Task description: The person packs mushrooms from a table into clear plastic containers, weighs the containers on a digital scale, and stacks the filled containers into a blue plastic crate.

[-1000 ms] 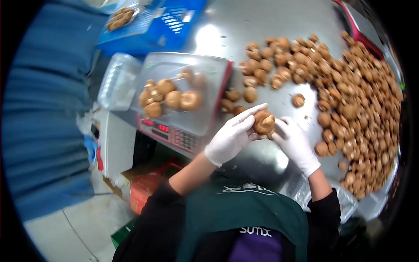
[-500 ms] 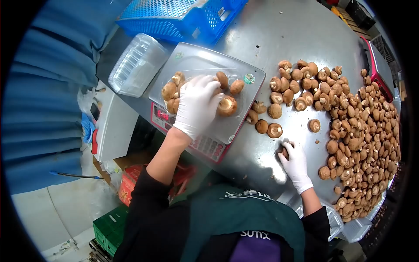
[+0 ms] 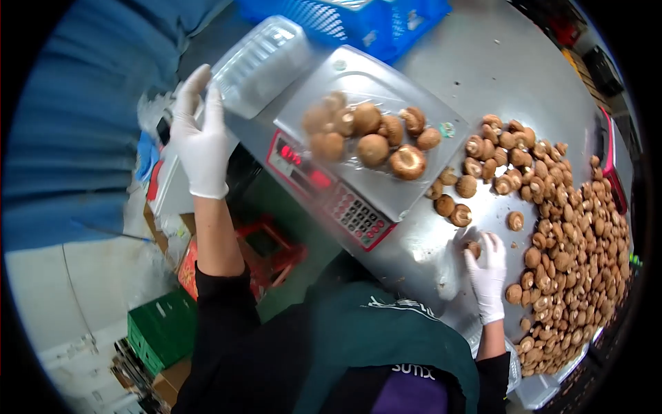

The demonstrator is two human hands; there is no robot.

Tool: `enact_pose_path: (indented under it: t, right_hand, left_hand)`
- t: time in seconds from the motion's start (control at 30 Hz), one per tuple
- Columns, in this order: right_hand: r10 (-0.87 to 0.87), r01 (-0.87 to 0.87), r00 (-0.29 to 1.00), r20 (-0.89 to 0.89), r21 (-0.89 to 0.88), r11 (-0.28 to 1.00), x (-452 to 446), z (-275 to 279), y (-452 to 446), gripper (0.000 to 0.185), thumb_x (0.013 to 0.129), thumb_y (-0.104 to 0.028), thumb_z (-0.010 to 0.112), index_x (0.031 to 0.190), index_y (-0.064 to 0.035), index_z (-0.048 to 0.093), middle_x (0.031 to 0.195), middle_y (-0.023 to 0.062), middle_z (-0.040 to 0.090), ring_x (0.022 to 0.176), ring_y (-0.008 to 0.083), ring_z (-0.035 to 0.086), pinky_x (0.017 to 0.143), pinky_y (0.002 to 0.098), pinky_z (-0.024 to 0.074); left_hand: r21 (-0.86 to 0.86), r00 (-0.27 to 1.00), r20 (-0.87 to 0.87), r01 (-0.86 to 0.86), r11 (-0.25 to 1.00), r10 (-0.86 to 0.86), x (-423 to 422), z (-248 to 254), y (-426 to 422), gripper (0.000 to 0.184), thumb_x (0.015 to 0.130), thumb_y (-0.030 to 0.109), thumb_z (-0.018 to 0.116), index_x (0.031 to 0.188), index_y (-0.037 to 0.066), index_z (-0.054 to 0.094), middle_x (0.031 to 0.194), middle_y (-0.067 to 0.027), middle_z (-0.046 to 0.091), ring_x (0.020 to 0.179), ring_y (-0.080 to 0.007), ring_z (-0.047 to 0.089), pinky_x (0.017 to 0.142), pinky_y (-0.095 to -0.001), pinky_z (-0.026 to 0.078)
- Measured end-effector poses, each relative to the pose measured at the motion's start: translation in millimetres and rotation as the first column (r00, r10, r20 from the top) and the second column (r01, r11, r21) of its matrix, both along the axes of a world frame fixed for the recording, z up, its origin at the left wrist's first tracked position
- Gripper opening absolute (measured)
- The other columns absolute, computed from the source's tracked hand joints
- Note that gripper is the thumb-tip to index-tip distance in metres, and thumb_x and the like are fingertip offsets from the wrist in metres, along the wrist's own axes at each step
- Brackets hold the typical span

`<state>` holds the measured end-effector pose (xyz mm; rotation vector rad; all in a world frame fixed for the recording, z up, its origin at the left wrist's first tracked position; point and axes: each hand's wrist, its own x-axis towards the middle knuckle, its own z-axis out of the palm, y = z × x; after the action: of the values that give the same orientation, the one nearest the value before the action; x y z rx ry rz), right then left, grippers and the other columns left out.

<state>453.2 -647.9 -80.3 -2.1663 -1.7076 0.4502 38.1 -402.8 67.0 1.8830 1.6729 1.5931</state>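
My left hand [image 3: 200, 138], in a white glove, is raised beside the stacked clear plastic trays [image 3: 265, 65]. Its thumb and fingers are apart with nothing between them; whether a fingertip touches the trays' edge I cannot tell. On the metal scale [image 3: 310, 86] several brown mushrooms [image 3: 373, 150] lie in thin clear plastic, one with its pale underside up. The scale's red display is lit but blurred. My right hand [image 3: 488, 276], also gloved, is low over the table with its fingers closed around a small mushroom [image 3: 472, 248].
A large heap of mushrooms [image 3: 579, 241] covers the right of the steel table [image 3: 441, 76], with a looser group [image 3: 503, 155] near the scale. At the back stands a blue plastic crate [image 3: 386, 27]. More clear trays [image 3: 536, 392] are at the near right edge. A green crate [image 3: 162, 328] is lower left.
My left hand has let go over the scale and swung left to the stacked trays, leaving the mushrooms there. My right hand stays near the same spot with its mushroom. The view has shifted.
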Motion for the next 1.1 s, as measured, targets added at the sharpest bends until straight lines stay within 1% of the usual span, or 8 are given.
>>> enact_pose_path:
  t: [0.1,0.37,0.47,0.67,0.73,0.83,0.93,1.1]
  right_hand:
    - [0.006,0.002,0.997,-0.081,0.107,0.994,3,20,17,0.040,0.087,-0.009,0.069,0.126,-0.0041,0.061,0.126,0.0148,0.059,0.117,0.0321,0.058,0.101,0.0392,0.0456]
    - [0.052,0.006,0.919,-0.390,0.144,0.990,-33,51,69,0.033,0.092,-0.006,0.064,0.124,-0.0034,0.064,0.121,0.0125,0.066,0.111,0.0233,0.062,0.098,0.0341,0.0466]
    - [0.108,-0.031,0.923,-0.370,0.206,0.978,-46,45,87,0.032,0.094,-0.010,0.063,0.125,-0.0048,0.065,0.118,0.0098,0.067,0.098,0.0180,0.063,0.086,0.0294,0.0503]
    - [-0.061,0.089,0.816,-0.574,0.021,0.996,-69,42,121,0.035,0.096,-0.019,0.062,0.128,-0.0055,0.063,0.108,0.0098,0.065,0.097,0.0160,0.062,0.087,0.0311,0.0508]
    - [-0.084,0.106,0.847,-0.525,0.013,0.994,-69,43,122,0.035,0.095,-0.019,0.062,0.127,-0.0054,0.063,0.109,0.0095,0.065,0.096,0.0160,0.061,0.087,0.0313,0.0505]
    - [-0.119,0.162,0.871,-0.478,0.049,0.986,-47,41,119,0.033,0.095,-0.019,0.062,0.125,-0.0052,0.063,0.111,0.0073,0.066,0.097,0.0152,0.061,0.086,0.0301,0.0500]
    - [-0.198,0.273,0.907,-0.371,0.162,0.948,-7,27,108,0.023,0.092,-0.013,0.065,0.112,-0.0032,0.068,0.097,0.0094,0.070,0.085,0.0164,0.065,0.079,0.0299,0.0518]
    - [-0.354,0.362,0.917,-0.182,0.014,0.932,31,4,58,0.018,0.087,-0.015,0.065,0.099,-0.0034,0.073,0.090,0.0139,0.071,0.081,0.0242,0.070,0.076,0.0325,0.0540]
  left_hand:
    - [-0.039,0.987,0.149,-0.047,0.998,0.052,-35,19,-13,0.031,0.101,0.010,0.056,0.130,0.001,0.061,0.128,-0.0105,0.064,0.121,-0.0171,0.058,0.106,-0.0297,0.041]
    - [-0.126,0.993,0.103,-0.041,0.991,0.054,-59,8,-26,0.028,0.098,0.011,0.061,0.124,0.001,0.064,0.119,-0.0071,0.067,0.110,-0.0155,0.061,0.099,-0.0289,0.046]
    - [-0.283,0.993,0.067,0.108,0.953,-0.093,-48,-29,-21,0.029,0.096,0.012,0.063,0.124,0.002,0.064,0.116,-0.0065,0.067,0.106,-0.0145,0.063,0.097,-0.0289,0.048]
    - [-0.541,0.988,0.056,0.150,0.827,-0.143,-24,-102,-11,0.035,0.097,0.015,0.063,0.129,0.001,0.061,0.119,-0.0092,0.066,0.105,-0.0141,0.062,0.092,-0.0279,0.050]
    - [-0.509,0.988,0.079,0.157,0.847,-0.136,-27,-112,-8,0.033,0.093,0.017,0.065,0.123,0.006,0.065,0.113,-0.0132,0.066,0.103,-0.0222,0.066,0.092,-0.0331,0.051]
    - [-0.503,0.978,0.129,0.208,0.839,-0.165,-29,-112,-6,0.030,0.097,0.014,0.062,0.124,0.003,0.064,0.113,-0.0104,0.067,0.101,-0.0176,0.065,0.089,-0.0305,0.051]
    - [-0.561,0.964,0.213,0.253,0.788,-0.158,-28,-104,-7,0.032,0.100,0.014,0.059,0.129,0.000,0.061,0.111,-0.0067,0.067,0.098,-0.0126,0.062,0.087,-0.0268,0.050]
    - [-0.651,0.949,0.258,0.310,0.694,-0.182,-15,-106,-5,0.035,0.101,0.013,0.058,0.133,0.000,0.058,0.113,-0.0076,0.066,0.103,-0.0124,0.061,0.092,-0.0256,0.047]
